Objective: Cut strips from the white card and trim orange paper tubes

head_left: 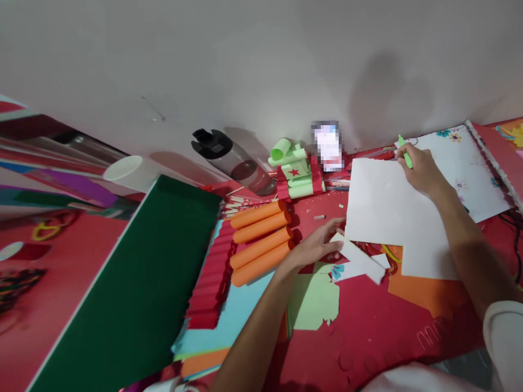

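Note:
My left hand (316, 245) is closed on one end of a white card strip (365, 260), with the thumb over it. Its fingertips reach the lower left edge of a large white card sheet (378, 204), which has a notch cut out of its corner. A slim, bright green pen-like tool (407, 159) is gripped in my right hand (423, 169), over the sheet's upper right edge; whether it is a marker or a cutter I cannot tell. Below the strip lie a flower-printed paper scrap (343, 272) and pale green paper (312, 299).
Orange paper rolls (261, 239) lie by red pleated paper (212, 277). A green board (134, 294), a bottle (237, 163), a white cup (131, 171) and a blurred phone (329, 146) stand near the wall. Flowered paper (476, 179) lies at right, orange paper (425, 294) under the sheet.

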`<state>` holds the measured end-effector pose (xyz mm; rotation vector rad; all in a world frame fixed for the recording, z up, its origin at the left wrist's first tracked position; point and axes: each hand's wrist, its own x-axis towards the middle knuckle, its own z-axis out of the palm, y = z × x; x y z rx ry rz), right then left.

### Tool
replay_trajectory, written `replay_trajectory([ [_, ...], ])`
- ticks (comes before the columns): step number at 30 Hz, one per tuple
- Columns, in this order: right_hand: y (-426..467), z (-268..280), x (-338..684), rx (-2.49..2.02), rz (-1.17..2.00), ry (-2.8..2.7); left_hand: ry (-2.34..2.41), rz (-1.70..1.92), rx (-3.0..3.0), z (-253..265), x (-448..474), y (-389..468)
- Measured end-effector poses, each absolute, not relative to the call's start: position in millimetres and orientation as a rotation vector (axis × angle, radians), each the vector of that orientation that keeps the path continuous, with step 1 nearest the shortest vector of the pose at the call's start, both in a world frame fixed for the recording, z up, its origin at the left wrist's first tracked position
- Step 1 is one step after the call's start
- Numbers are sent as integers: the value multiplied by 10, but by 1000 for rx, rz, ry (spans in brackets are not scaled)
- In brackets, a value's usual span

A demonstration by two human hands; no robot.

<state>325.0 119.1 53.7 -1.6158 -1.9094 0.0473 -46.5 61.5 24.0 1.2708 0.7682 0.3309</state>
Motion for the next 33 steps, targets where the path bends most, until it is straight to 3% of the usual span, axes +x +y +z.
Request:
replay_trajectory([
  [12,1102,734,3097,-1534,28,-1915,1610,225,2206,646,-620,615],
  [20,862,1001,2583,-1317,53,-2085,926,609,1477,529,-448,512],
  [27,718,1098,2368,-1216,26,-2145,996,509,1218,224,-347,390],
  [33,603,1226,2416,-1133,230,-1669,948,703,1084,8,-282,486],
])
